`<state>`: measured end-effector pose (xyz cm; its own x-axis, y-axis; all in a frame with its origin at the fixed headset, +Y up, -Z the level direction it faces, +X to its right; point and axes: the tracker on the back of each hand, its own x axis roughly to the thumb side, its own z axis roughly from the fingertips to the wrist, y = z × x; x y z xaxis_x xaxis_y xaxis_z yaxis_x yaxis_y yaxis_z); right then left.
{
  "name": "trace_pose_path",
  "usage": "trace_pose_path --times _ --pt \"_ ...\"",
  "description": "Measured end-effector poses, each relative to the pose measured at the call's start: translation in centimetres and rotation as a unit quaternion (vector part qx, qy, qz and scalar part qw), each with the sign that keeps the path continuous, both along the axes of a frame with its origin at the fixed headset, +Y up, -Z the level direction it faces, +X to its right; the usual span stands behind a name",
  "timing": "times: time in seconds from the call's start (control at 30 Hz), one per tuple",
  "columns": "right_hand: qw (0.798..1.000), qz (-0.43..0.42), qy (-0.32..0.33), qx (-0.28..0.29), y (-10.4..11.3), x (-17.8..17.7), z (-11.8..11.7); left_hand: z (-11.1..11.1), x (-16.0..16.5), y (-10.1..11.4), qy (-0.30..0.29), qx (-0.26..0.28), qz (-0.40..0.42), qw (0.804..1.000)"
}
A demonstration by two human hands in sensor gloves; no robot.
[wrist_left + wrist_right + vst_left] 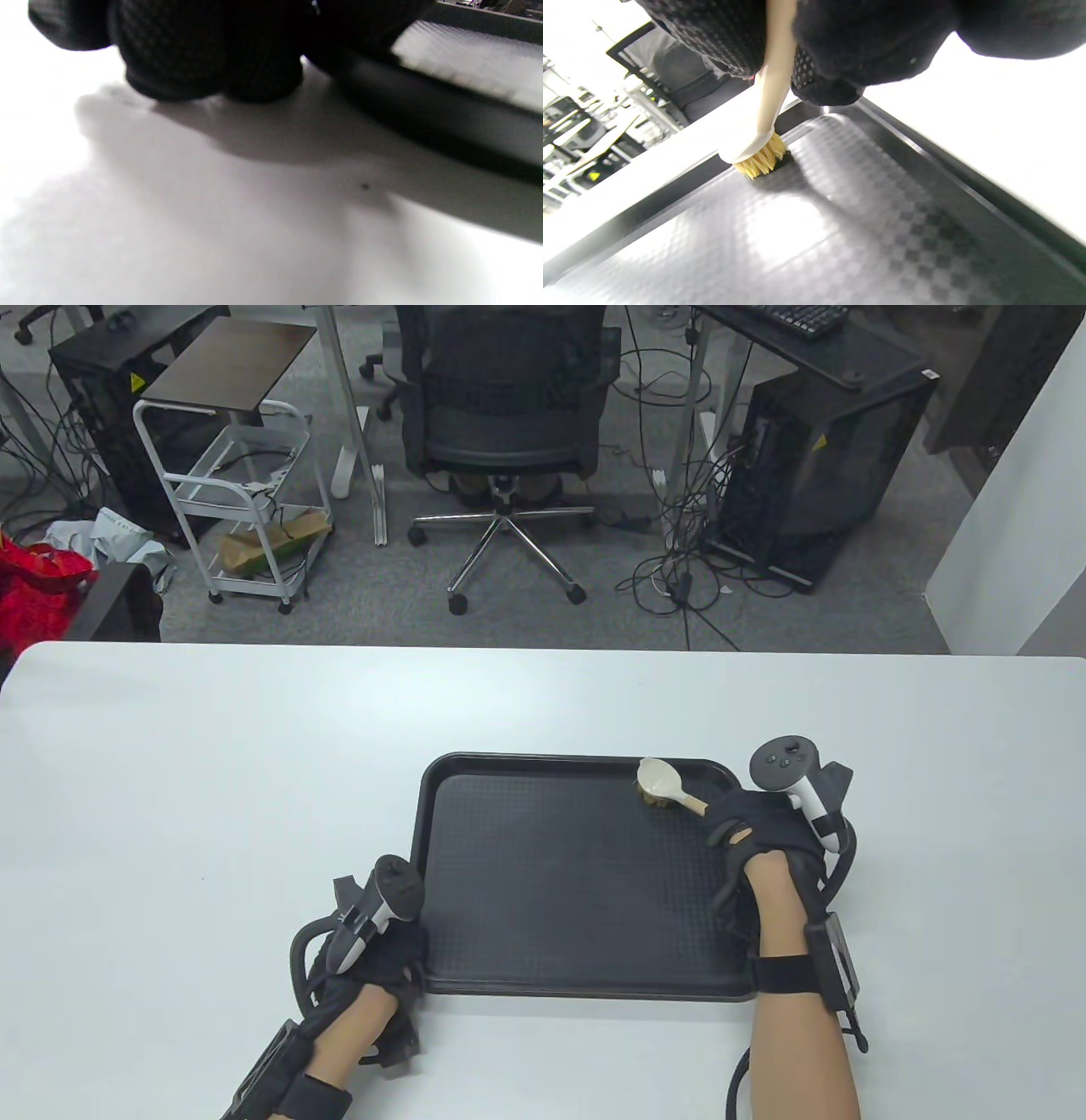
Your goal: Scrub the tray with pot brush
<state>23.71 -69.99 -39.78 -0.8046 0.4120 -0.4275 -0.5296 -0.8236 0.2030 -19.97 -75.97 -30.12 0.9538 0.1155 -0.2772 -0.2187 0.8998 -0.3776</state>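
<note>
Black tray (509,882) mostly unscrubbed: your right hand (768,836) grips the pot brush (666,787) far-right, left hand (373,959) steadying its near-left corner

On the white table (212,780) there was one black rectangular plastic tray (543,891) with a textured floor and one pot brush (666,787) with a cream handle and yellow bristles. Two black-gloved hands were counted, one left hand (373,959) and one right hand (759,836). Beyond the table stood one black mesh office chair (505,415) and one white wire trolley (237,500).
</note>
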Motion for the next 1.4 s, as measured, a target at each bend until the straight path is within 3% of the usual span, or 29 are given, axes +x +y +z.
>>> trace_pose_path --times 0.37,0.57,0.8,0.97,1.17,1.4 --pt "0.998 0.045 -0.038 -0.024 1.0 2.8 1.0 0.0 0.0 0.0 0.000 0.001 -0.001 1.000" --pt "1.000 -0.012 -0.016 0.004 1.8 3.0 1.2 0.0 0.0 0.0 0.001 0.000 -0.001 1.000" --pt "0.985 -0.128 0.084 0.081 3.4 -2.4 1.0 0.0 0.0 0.0 0.001 0.001 -0.001 1.000" --pt "0.967 -0.181 0.153 0.090 3.1 -7.2 0.8 0.0 0.0 0.0 0.000 0.001 0.000 1.000" --pt "0.964 -0.141 0.203 0.100 1.2 -14.0 1.0 0.0 0.0 0.0 0.000 0.001 0.001 1.000" --pt "0.965 -0.092 0.214 0.123 -1.6 -18.9 1.7 0.0 0.0 0.0 0.000 0.001 0.000 1.000"
